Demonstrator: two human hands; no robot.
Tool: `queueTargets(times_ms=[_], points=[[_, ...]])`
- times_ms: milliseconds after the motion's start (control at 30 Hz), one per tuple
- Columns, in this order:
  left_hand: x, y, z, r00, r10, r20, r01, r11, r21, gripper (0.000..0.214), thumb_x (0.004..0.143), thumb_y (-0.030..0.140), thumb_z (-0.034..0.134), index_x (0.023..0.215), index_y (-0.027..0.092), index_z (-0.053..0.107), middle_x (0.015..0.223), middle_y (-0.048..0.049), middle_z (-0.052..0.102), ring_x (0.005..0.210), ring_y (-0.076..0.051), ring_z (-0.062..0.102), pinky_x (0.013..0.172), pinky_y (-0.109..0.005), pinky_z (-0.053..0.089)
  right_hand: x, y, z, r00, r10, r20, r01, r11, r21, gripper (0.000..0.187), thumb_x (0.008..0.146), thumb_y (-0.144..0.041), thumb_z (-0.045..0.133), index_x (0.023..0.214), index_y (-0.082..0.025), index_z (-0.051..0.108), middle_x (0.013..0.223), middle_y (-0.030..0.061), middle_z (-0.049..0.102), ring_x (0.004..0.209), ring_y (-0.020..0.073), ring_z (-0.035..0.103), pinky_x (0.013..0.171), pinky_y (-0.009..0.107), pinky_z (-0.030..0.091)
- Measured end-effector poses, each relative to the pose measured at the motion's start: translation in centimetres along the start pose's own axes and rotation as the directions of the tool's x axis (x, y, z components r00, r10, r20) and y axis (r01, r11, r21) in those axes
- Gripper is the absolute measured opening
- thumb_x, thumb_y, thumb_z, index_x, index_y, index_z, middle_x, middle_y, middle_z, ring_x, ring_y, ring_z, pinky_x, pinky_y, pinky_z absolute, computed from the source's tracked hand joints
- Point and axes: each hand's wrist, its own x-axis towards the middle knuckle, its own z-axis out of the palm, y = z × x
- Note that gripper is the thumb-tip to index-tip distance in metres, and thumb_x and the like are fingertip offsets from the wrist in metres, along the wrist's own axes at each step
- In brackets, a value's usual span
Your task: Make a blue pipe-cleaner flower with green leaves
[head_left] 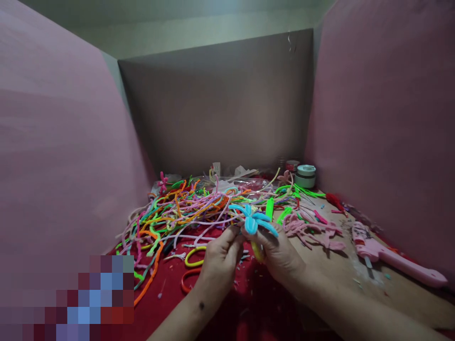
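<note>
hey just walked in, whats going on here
A person is handling a small light-blue fuzzy piece with splayed, petal-like loops. The right hand grips it, and the left hand is pinched close beside it; its fingertips' exact hold is hard to see. Beyond the hands lies a tangled heap of colorful fuzzy stems. Yellow and orange-red scissor handles show beside the left hand, and a pink glue gun lies off to the right.

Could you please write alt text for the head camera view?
A person's right hand holds a bright blue flower shape, with the left hand close beside it. Behind them lies a tangled heap of colourful fuzzy stems; to the right, a pink tool, perhaps a glue gun, lies on a brown surface.
</note>
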Motion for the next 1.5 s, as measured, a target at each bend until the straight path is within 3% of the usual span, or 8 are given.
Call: queueTargets(times_ms=[167, 533, 700, 833, 1033, 1167, 1300, 1500], points=[[0.2, 0.9, 0.0, 0.952, -0.191, 0.24, 0.265, 0.906, -0.329, 0.027, 0.076, 0.041, 0.059, 0.069, 0.017, 0.048, 0.042, 0.0097, 0.033, 0.033, -0.003, 0.02, 0.034, -0.016, 0.016, 0.0, -0.9, 0.4, 0.999, 0.021, 0.031, -0.02, 0.999, -0.033, 0.012, 0.065, -0.024, 0.072, 0.075, -0.019, 0.068, 0.069, -0.0007, 0.059, 0.066, 0.0129, 0.049, 0.068, 0.027, 0.042], [-0.1, 0.4, -0.7, 0.856, -0.105, 0.506, 0.43, 0.688, -0.585, 0.018, 0.077, 0.034, 0.06, 0.073, 0.018, 0.054, 0.043, 0.0101, 0.032, 0.029, 0.0, 0.012, 0.03, -0.012, 0.019, -0.3, -2.3, 0.3, 0.984, 0.071, 0.166, -0.035, 0.976, -0.214, 0.024, 0.069, -0.032, 0.068, 0.054, -0.018, 0.057, 0.054, -0.0034, 0.05, 0.052, 0.0098, 0.041, 0.053, 0.024, 0.034], [0.0, 1.0, -0.9, 0.882, -0.089, 0.462, 0.344, 0.791, -0.506, 0.016, 0.08, 0.031, 0.056, 0.074, 0.016, 0.057, 0.041, 0.0086, 0.034, 0.028, -0.001, 0.017, 0.029, -0.013, 0.02, -0.7, -3.4, 1.4, 0.987, -0.042, 0.156, 0.075, 0.973, -0.216, 0.026, 0.067, -0.034, 0.07, 0.053, -0.019, 0.054, 0.054, -0.0041, 0.046, 0.05, 0.0097, 0.036, 0.051, 0.024, 0.033], [0.1, 1.4, -1.3, 0.929, -0.066, 0.365, 0.201, 0.918, -0.343, 0.027, 0.082, 0.038, 0.052, 0.073, 0.014, 0.06, 0.045, 0.0017, 0.05, 0.031, -0.007, 0.039, 0.034, -0.018, 0.031, -1.0, -3.4, 1.7, 0.976, -0.032, 0.217, 0.079, 0.974, -0.213, 0.029, 0.074, -0.039, 0.062, 0.053, -0.02, 0.057, 0.053, -0.002, 0.046, 0.05, 0.0116, 0.039, 0.049, 0.026, 0.034], [0.1, 2.3, -2.0, 0.991, 0.077, 0.109, -0.075, 0.997, -0.018, 0.019, 0.079, 0.032, 0.058, 0.084, 0.016, 0.067, 0.08, -0.0044, 0.065, 0.077, -0.016, 0.057, 0.077, -0.027, 0.043, -0.9, -3.0, 1.0, 0.967, -0.211, 0.144, 0.246, 0.921, -0.302, 0.027, 0.075, -0.029, 0.063, 0.052, -0.019, 0.056, 0.058, -0.0016, 0.047, 0.057, 0.0121, 0.041, 0.056, 0.026, 0.037], [-0.4, 3.3, -2.2, 0.986, 0.14, -0.092, -0.138, 0.99, 0.03, 0.023, 0.072, 0.029, 0.066, 0.093, 0.02, 0.065, 0.079, -0.001, 0.061, 0.076, -0.015, 0.053, 0.073, -0.024, 0.042, -0.9, -2.5, 0.4, 0.949, -0.278, 0.149, 0.315, 0.862, -0.398, 0.023, 0.08, -0.028, 0.058, 0.058, -0.02, 0.058, 0.064, -0.0003, 0.052, 0.061, 0.0136, 0.046, 0.062, 0.029, 0.04], [-1.0, 3.8, -2.4, 0.99, 0.131, 0.05, -0.125, 0.986, -0.107, 0.03, 0.074, 0.044, 0.061, 0.066, 0.015, 0.063, 0.058, 0.0001, 0.051, 0.057, -0.011, 0.045, 0.056, -0.022, 0.038, -1.1, -2.6, 0.2, 0.906, -0.35, 0.237, 0.423, 0.747, -0.514, 0.022, 0.081, -0.026, 0.056, 0.061, -0.021, 0.063, 0.07, 0.0024, 0.057, 0.067, 0.0167, 0.051, 0.066, 0.032, 0.041], [-1.1, 3.9, -2.1, 0.979, -0.047, 0.197, 0.126, 0.903, -0.412, 0.044, 0.074, 0.051, 0.057, 0.053, 0.013, 0.056, 0.04, 0.0056, 0.031, 0.037, -0.004, 0.024, 0.038, -0.018, 0.021, -1.4, -2.6, 0.3, 0.836, -0.4, 0.375, 0.548, 0.625, -0.555, 0.021, 0.081, -0.018, 0.055, 0.062, -0.021, 0.065, 0.068, 0.0011, 0.059, 0.064, 0.0145, 0.052, 0.062, 0.028, 0.043]])
